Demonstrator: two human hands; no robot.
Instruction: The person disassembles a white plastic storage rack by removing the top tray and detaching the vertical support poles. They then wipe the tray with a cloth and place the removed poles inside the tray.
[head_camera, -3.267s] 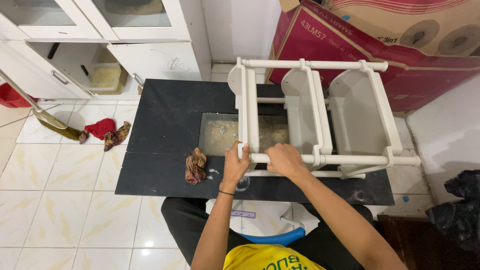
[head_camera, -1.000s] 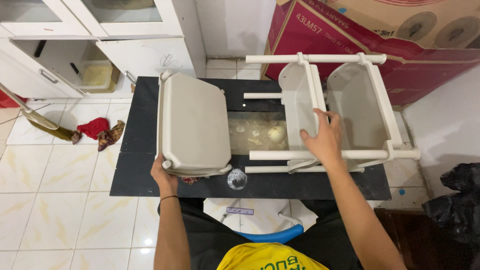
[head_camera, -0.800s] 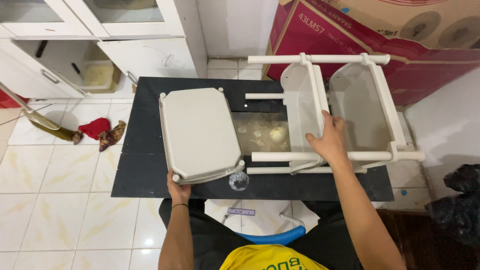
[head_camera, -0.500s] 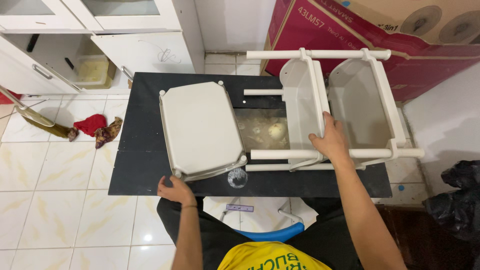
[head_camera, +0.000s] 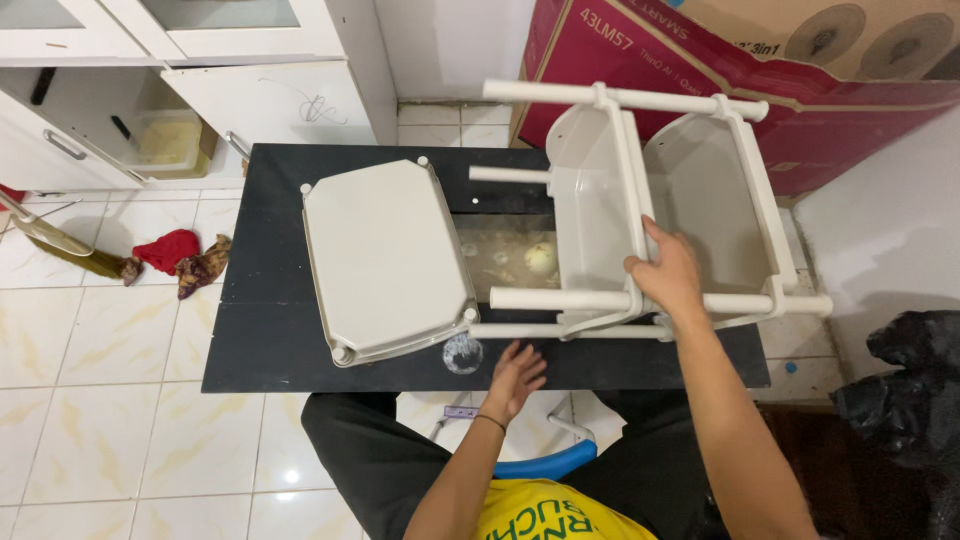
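Observation:
A white plastic rack of tubes and two basket shelves lies on its side across a black table. My right hand grips its near tube by the middle shelf. A third, detached white shelf lies upside down on the left half of the table. My left hand hovers open at the table's front edge, holding nothing, just right of a small clear round object. A glass pane in the tabletop shows between shelf and rack.
White cabinets stand behind the table, with a large red cardboard box at back right. A broom and red rags lie on the tiled floor at left. A black bag sits at right.
My left hand pulled one shelf off the rack, laid it upside down on the table's left half, let go and moved right to the front edge. My right hand kept holding the rack.

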